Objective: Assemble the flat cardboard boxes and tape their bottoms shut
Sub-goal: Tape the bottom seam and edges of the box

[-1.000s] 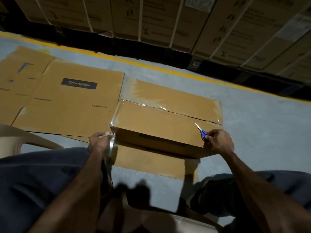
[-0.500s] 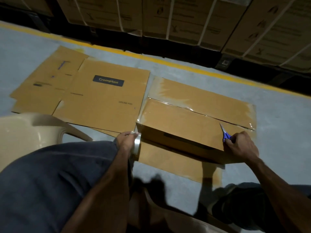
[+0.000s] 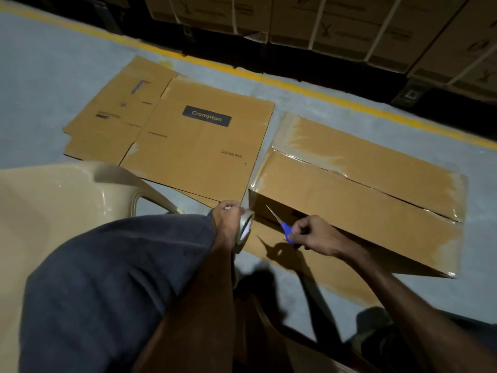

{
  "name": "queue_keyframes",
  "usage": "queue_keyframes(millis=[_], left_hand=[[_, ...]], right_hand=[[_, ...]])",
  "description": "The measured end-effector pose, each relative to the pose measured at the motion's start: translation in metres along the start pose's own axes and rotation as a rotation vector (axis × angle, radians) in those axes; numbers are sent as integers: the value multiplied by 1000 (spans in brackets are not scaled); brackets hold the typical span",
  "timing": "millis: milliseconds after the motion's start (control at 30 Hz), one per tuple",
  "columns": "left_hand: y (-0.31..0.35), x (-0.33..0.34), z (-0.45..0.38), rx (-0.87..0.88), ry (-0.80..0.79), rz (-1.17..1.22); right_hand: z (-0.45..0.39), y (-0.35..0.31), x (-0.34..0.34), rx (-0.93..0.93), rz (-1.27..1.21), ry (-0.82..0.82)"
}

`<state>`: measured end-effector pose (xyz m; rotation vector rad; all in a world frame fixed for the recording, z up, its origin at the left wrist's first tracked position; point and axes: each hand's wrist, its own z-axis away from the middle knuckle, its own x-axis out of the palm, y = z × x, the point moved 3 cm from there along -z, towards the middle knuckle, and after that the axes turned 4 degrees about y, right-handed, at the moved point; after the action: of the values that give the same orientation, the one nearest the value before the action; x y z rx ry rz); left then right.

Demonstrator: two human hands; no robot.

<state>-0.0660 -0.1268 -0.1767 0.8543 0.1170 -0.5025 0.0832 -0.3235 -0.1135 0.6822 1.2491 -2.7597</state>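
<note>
An assembled cardboard box [image 3: 357,200] lies on the floor with its two bottom flaps up, glossy clear tape across them. My left hand [image 3: 228,224] grips a roll of clear tape [image 3: 244,228] just off the box's near left corner. My right hand [image 3: 314,235] holds blue-handled scissors [image 3: 282,224], blade pointing up-left toward that corner, in front of the box's near side. A flat box printed "Crompton" [image 3: 196,141] lies to the left on the floor.
A beige plastic chair [image 3: 53,211] stands at the left beside my knee. Stacked strapped cartons [image 3: 349,25] line the back behind a yellow floor line [image 3: 295,88]. Another flat cardboard sheet [image 3: 317,267] lies under the box's near side.
My right hand has moved with the scissors from the box's right end leftward to near the left corner. The left hand keeps the tape roll by that corner. The camera view shifted left.
</note>
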Motion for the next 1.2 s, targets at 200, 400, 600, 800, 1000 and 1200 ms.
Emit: queue_keyframes(millis=[200, 400, 600, 800, 1000, 1200], left_hand=[[3, -1, 2, 46, -1, -70], [1, 1, 1, 39, 31, -118], [7, 2, 12, 41, 6, -72], [10, 3, 9, -48, -112, -35], [23, -3, -3, -75, -199, -118], [40, -4, -6, -55, -240, -266]], right_hand=[[-38, -9, 13, 233, -80, -191], [-53, -19, 8, 362, -10, -259], [-61, -38, 1, 444, 35, -337], [-65, -55, -6, 411, 135, -380], [-68, -60, -9, 363, 245, -365], [-71, -57, -11, 315, 211, -367]])
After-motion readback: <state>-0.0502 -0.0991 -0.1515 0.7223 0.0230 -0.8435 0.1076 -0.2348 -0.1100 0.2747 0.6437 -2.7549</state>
